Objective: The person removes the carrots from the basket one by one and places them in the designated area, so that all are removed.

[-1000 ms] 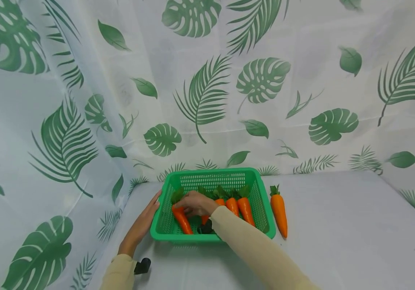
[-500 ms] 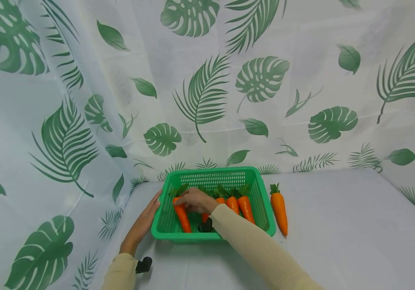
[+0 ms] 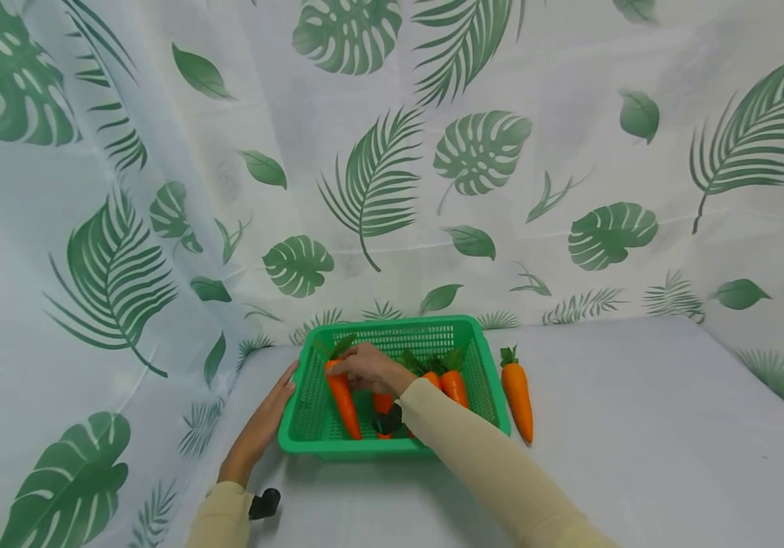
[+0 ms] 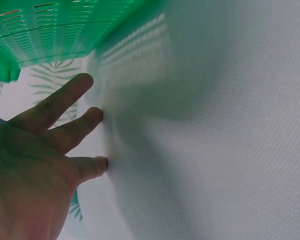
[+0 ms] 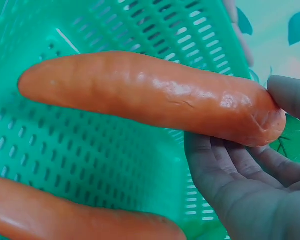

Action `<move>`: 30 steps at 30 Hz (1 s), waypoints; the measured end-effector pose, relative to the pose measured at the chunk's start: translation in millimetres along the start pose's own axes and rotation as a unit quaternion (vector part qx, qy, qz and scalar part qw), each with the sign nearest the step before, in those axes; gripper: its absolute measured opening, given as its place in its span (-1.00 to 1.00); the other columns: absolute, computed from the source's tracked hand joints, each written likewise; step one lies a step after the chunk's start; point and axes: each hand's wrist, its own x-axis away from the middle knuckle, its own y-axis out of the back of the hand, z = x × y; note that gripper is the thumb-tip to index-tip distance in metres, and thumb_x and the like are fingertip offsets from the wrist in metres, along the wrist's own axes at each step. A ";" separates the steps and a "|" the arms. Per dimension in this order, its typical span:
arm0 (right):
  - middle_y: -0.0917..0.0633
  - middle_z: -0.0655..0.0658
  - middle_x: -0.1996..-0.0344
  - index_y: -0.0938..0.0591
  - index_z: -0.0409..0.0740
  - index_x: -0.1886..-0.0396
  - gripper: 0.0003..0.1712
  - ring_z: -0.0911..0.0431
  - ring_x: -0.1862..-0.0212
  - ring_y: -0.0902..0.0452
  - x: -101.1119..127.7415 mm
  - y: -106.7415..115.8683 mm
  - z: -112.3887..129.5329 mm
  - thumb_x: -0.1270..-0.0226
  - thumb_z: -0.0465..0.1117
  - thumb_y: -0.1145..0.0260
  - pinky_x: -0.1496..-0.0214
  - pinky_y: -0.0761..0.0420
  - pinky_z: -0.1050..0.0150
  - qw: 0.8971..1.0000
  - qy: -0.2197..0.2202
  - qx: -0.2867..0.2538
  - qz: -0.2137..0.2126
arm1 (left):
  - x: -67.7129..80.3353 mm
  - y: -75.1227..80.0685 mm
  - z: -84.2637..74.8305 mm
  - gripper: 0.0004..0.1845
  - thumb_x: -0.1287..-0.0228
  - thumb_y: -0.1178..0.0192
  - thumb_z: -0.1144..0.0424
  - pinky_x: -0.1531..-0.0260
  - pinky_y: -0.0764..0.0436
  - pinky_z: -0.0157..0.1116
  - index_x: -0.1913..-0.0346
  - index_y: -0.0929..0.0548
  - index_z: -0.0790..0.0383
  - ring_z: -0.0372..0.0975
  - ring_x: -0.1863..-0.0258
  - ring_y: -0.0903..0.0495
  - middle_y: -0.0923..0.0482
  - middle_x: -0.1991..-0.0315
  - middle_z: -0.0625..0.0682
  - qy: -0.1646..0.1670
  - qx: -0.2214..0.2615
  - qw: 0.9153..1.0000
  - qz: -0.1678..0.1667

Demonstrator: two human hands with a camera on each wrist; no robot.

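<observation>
A green plastic basket [image 3: 326,449] with perforated walls holds several orange carrots with green tops. My right hand [image 3: 369,367] is over its left part, pinching a carrot [image 3: 342,399] near the leafy end between thumb and fingers. In the right wrist view this carrot [image 5: 150,97] lies crosswise above the basket floor, thumb on one side and fingers beneath. Another carrot [image 5: 65,215] lies below it. My left hand [image 3: 265,422] rests against the basket's left side. Its fingers are extended and spread in the left wrist view, beside the basket wall [image 4: 65,42].
A loose carrot [image 3: 518,396] lies on the white table [image 3: 638,426], just right of the basket. Leaf-printed white cloth [image 3: 378,289] hangs behind and along the left side. Small black pieces [image 3: 265,504] stick out at both wrists.
My right hand has raised the leafy end of the carrot a little, up and toward the back of the basket. The left hand stays at the basket's side. The head view has shifted slightly.
</observation>
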 end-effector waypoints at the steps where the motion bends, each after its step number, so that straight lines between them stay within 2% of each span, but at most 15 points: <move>1: -0.62 -0.30 -0.18 -0.41 -0.48 -0.48 -0.26 -0.06 0.05 -0.71 0.4 0.6 1.4 -0.44 -0.31 -0.49 -0.07 -0.76 0.03 1.000 0.003 0.000 -0.001 | -0.2 0.2 0.7 -0.32 -0.79 0.26 -0.19 -0.59 0.17 0.28 -0.78 0.02 -0.12 0.05 -0.71 0.20 0.15 -0.76 0.06 0.001 0.000 1.000 -0.001; 8: -0.63 -0.37 -0.21 -0.37 -0.51 -0.52 -0.26 -0.18 -0.10 -0.72 3.1 5.1 8.4 -0.49 -0.31 -0.45 -0.09 -0.76 -0.02 1.000 0.017 -0.002 -0.013 | -0.4 -0.6 4.6 -0.32 -0.81 0.27 -0.15 -0.59 0.20 0.28 -0.78 0.03 -0.04 0.08 -0.72 0.23 0.18 -0.76 0.10 -0.006 0.006 1.000 -0.001; 21: -0.68 -0.33 -0.08 -0.47 -0.51 -0.41 -0.41 -0.12 0.01 -0.76 9.3 10.4 20.5 -0.56 -0.28 -0.40 -0.05 -0.78 0.02 0.998 0.042 -0.033 -0.017 | -0.4 -0.1 1.2 -0.34 -0.83 0.29 -0.10 -0.59 0.20 0.29 -0.79 0.05 -0.02 0.09 -0.72 0.25 0.20 -0.76 0.11 -0.020 0.009 1.000 -0.007; 30: -0.66 -0.34 -0.11 -0.48 -0.50 -0.38 -0.44 -0.13 -0.01 -0.74 16.4 30.4 21.5 -0.57 -0.25 -0.40 -0.11 -0.76 -0.03 0.997 0.050 -0.042 -0.041 | 0.3 -0.2 4.4 -0.34 -0.83 0.29 -0.09 -0.58 0.21 0.30 -0.79 0.06 -0.02 0.10 -0.71 0.28 0.21 -0.76 0.11 -0.019 0.002 1.000 0.004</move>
